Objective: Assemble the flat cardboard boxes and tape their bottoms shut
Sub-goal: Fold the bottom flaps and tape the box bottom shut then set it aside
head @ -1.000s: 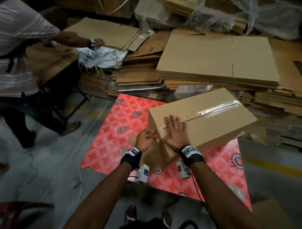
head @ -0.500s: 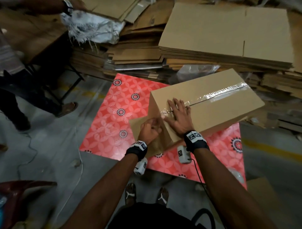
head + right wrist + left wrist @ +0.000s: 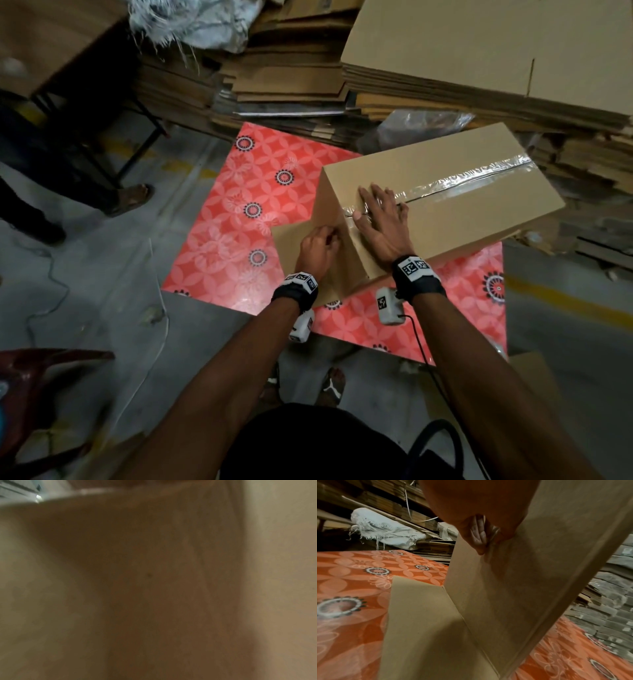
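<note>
A brown cardboard box [image 3: 462, 219] stands on a red patterned mat [image 3: 233, 240] with its closed flaps up. Clear tape [image 3: 476, 176] runs along the seam on top. My right hand [image 3: 380, 212] lies flat and open on the near end of that seam, pressing the tape down. My left hand [image 3: 325, 240] is curled against the box's near end wall, just under the top edge, and pinches the tape's end. In the left wrist view the curled fingers [image 3: 478, 538] press on that wall [image 3: 513, 588]. A loose lower flap [image 3: 423, 615] lies flat on the mat. The right wrist view shows only blurred cardboard [image 3: 154, 588].
Stacks of flat cardboard [image 3: 496, 51] fill the floor behind the box, with a torn white sack [image 3: 191, 24] and crumpled plastic film [image 3: 421, 125]. Another person's sandalled foot [image 3: 132, 197] stands by a table's legs [image 3: 137, 154] at left. A red chair [image 3: 34, 383] sits at bottom left.
My left hand has slid a little down the box's end wall with the tape. My right hand stays flat on the seam. The view has tilted down, so the other person's upper body is gone.
</note>
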Demonstrator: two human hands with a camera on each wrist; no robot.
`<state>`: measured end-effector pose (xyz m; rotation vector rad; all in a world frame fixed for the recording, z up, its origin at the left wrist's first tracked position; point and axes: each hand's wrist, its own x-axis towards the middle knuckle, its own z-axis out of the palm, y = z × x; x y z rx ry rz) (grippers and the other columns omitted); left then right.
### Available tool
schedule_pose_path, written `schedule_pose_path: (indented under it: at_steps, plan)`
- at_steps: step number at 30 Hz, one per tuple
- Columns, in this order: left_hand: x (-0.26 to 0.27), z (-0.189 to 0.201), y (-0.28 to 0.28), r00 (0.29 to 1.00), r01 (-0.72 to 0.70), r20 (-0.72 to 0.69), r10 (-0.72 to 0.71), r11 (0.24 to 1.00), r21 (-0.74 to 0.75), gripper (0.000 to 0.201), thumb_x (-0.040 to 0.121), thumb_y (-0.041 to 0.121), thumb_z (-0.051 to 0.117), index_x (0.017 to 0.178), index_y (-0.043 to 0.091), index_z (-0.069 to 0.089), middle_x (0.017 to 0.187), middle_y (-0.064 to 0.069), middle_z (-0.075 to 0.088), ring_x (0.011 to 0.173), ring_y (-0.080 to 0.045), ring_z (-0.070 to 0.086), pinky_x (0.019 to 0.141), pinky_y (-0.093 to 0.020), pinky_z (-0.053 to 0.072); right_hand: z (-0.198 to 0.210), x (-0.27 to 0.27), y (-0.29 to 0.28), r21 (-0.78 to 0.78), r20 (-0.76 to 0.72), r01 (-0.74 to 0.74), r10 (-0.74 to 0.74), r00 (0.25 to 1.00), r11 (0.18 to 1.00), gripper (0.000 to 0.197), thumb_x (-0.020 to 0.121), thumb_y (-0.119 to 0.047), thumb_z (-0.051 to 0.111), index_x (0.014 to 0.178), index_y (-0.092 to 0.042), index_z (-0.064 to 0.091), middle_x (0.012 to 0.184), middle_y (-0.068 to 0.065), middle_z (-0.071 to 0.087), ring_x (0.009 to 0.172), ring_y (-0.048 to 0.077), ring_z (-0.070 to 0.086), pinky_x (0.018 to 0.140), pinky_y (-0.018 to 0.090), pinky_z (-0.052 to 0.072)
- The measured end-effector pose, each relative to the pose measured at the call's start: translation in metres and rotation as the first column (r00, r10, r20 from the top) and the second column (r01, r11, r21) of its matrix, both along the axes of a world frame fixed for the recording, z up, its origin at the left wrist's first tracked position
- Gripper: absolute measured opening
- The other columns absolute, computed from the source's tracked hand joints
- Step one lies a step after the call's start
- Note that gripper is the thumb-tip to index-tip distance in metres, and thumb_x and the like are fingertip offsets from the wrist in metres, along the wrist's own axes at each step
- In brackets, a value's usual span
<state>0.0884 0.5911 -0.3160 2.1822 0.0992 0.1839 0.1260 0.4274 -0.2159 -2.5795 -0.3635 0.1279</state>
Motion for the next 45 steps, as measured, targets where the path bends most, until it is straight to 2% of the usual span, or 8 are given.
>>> schedule_pose_path:
  at_steps: [5, 10, 16, 30, 33, 37, 40, 45]
  plan:
    - [0.000, -0.008, 0.006, 0.981, -0.186, -0.128, 0.147, 0.899, -0.395, 0.013, 0.090, 0.004, 0.071, 0.099, 0.013, 0.073, 0.092, -0.001, 0.075, 0.087, -0.016, 0.071, 0.085, -0.029, 0.056, -0.002, 0.001, -0.001, 0.000, 0.031, 0.009, -0.009, 0.999, 1.000, 0.077, 0.092, -0.075, 0.025, 0.158, -0.036, 0.032, 0.169, -0.002, 0.019, 0.158, 0.022, 0.006, 0.125, 0.052, 0.000]
    - [0.007, -0.011, 0.004, 0.949, -0.277, -0.288, 0.128, 0.774, -0.569, 0.008, 0.096, 0.000, 0.065, 0.095, 0.006, 0.070, 0.089, -0.015, 0.071, 0.079, -0.024, 0.067, 0.071, -0.033, 0.061, -0.003, 0.000, -0.001, -0.014, 0.037, 0.010, -0.009, 0.999, 1.000, 0.077, 0.093, -0.073, 0.024, 0.158, -0.034, 0.032, 0.169, -0.002, 0.020, 0.158, 0.022, 0.007, 0.125, 0.052, 0.001]
    - [0.016, -0.007, -0.006, 0.914, -0.386, -0.344, 0.214, 0.718, -0.579, 0.018, 0.097, 0.003, 0.061, 0.086, 0.016, 0.066, 0.077, -0.008, 0.067, 0.064, -0.020, 0.064, 0.062, -0.032, 0.061, -0.004, 0.002, -0.001, -0.010, 0.029, 0.006, -0.006, 1.000, 1.000, 0.075, 0.094, -0.072, 0.025, 0.158, -0.035, 0.032, 0.169, -0.003, 0.019, 0.158, 0.021, 0.006, 0.125, 0.052, 0.000]
    - [0.016, -0.016, 0.001, 0.926, -0.309, -0.347, 0.147, 0.823, -0.476, 0.018, 0.089, 0.021, 0.066, 0.080, 0.035, 0.071, 0.087, 0.002, 0.075, 0.086, -0.027, 0.072, 0.081, -0.051, 0.063, -0.005, 0.002, 0.001, -0.019, 0.022, -0.003, 0.004, 1.000, 1.000, 0.078, 0.093, -0.074, 0.024, 0.159, -0.033, 0.030, 0.170, 0.001, 0.017, 0.158, 0.024, 0.003, 0.125, 0.054, -0.002]
    - [0.011, -0.013, -0.002, 0.911, -0.371, -0.358, 0.203, 0.782, -0.501, 0.028, 0.094, 0.010, 0.064, 0.084, 0.035, 0.069, 0.089, -0.005, 0.075, 0.083, -0.027, 0.073, 0.080, -0.053, 0.062, -0.004, 0.002, -0.001, 0.019, 0.019, -0.001, 0.000, 1.000, 1.000, 0.078, 0.092, -0.073, 0.026, 0.158, -0.033, 0.033, 0.169, 0.001, 0.019, 0.158, 0.023, 0.003, 0.125, 0.053, -0.001]
    - [-0.002, -0.007, -0.012, 0.937, -0.337, -0.253, 0.239, 0.807, -0.485, 0.035, 0.093, 0.007, 0.066, 0.123, 0.023, 0.074, 0.104, -0.007, 0.077, 0.094, -0.024, 0.073, 0.090, -0.033, 0.058, -0.003, 0.002, 0.000, 0.012, 0.024, 0.001, -0.001, 1.000, 1.000, 0.078, 0.092, -0.072, 0.026, 0.158, -0.032, 0.034, 0.169, 0.001, 0.020, 0.158, 0.024, 0.004, 0.125, 0.053, -0.001]
    - [-0.012, -0.003, -0.021, 0.950, -0.313, -0.157, 0.271, 0.833, -0.456, 0.030, 0.093, 0.005, 0.060, 0.117, 0.011, 0.077, 0.114, -0.003, 0.076, 0.105, -0.013, 0.069, 0.097, -0.025, 0.053, -0.003, 0.002, 0.001, 0.019, 0.020, 0.003, -0.003, 1.000, 1.000, 0.077, 0.092, -0.072, 0.026, 0.158, -0.033, 0.033, 0.169, 0.001, 0.020, 0.158, 0.023, 0.003, 0.125, 0.051, -0.002]
    - [-0.014, -0.004, -0.021, 0.940, -0.336, -0.108, 0.323, 0.829, -0.447, 0.024, 0.093, 0.002, 0.065, 0.112, 0.005, 0.078, 0.107, -0.005, 0.076, 0.092, -0.007, 0.067, 0.080, -0.004, 0.048, -0.004, 0.001, 0.000, 0.012, 0.016, 0.001, -0.001, 1.000, 1.000, 0.076, 0.093, -0.071, 0.027, 0.159, -0.033, 0.032, 0.169, -0.001, 0.018, 0.158, 0.022, 0.002, 0.125, 0.051, -0.003]
